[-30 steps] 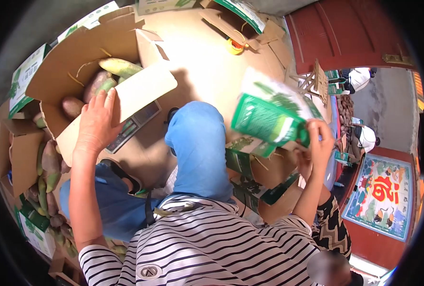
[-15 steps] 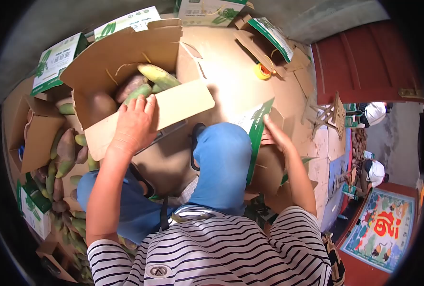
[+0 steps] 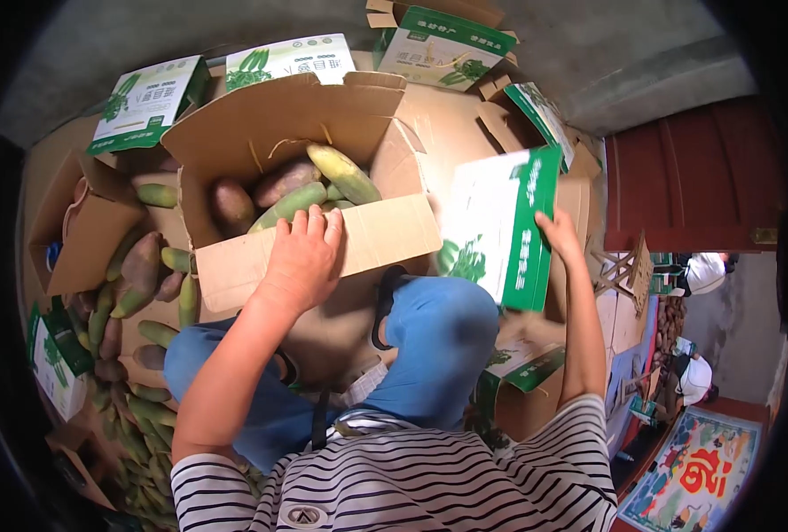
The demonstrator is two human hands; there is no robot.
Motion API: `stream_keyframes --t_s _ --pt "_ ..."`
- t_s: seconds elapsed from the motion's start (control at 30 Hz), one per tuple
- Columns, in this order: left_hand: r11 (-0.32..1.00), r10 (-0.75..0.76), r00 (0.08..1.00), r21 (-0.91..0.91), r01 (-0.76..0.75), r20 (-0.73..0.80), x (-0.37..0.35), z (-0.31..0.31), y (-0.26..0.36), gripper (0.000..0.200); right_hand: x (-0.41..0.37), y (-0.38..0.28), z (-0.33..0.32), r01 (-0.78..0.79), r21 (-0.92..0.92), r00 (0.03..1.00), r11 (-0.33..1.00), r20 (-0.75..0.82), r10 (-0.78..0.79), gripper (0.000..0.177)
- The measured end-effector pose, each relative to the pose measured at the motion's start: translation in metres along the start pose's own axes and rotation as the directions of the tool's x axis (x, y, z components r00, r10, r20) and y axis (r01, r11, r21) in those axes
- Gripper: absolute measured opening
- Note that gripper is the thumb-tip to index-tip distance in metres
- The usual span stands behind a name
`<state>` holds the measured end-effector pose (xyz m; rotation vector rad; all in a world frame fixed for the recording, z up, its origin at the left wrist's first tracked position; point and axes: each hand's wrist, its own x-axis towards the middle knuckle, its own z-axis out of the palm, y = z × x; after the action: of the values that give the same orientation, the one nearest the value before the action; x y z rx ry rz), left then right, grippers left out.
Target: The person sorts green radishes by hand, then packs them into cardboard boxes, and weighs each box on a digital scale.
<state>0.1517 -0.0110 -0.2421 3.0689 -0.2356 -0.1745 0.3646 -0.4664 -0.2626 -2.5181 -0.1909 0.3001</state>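
A large open cardboard box (image 3: 287,115) holds several green and reddish radishes (image 3: 345,173). My left hand (image 3: 305,253) lies over its near flap, with the fingers curled across the top edge; the thumb is hidden. On the right, my right hand (image 3: 560,235) grips the green edge of a white and green printed carton (image 3: 487,222). That carton is tilted beside my right knee, its printed face turned up. Part of my right fingers is hidden behind the carton.
Loose radishes (image 3: 137,275) cover the floor at left. Printed cartons (image 3: 150,102) line the back wall, and another opened carton (image 3: 527,372) sits by my right thigh. A wooden folding stool (image 3: 626,275) stands near the red door (image 3: 678,168). Two people are outside.
My right hand has lifted and turned the carton, so its white printed face now shows. My left hand stays on the box flap. The whole view has shifted.
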Motion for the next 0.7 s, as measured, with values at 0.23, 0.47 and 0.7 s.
stream_keyframes --t_s 0.23,0.47,0.7 --pt "1.0 -0.006 0.999 -0.006 0.006 0.048 0.001 -0.002 -0.001 0.094 0.136 -0.16 0.035 0.065 -0.523 0.956 0.85 -0.212 -0.204 0.027" --pt "1.0 -0.005 1.0 -0.028 0.005 0.001 0.0 -0.001 -0.001 0.09 0.135 -0.195 0.059 0.275 -0.442 0.842 0.854 -0.318 -0.436 0.024" --pt "1.0 -0.012 1.0 -0.01 0.012 -0.009 -0.001 -0.001 0.0 0.088 0.062 -0.216 0.056 0.464 -0.206 0.84 0.862 -0.206 -0.501 0.023"
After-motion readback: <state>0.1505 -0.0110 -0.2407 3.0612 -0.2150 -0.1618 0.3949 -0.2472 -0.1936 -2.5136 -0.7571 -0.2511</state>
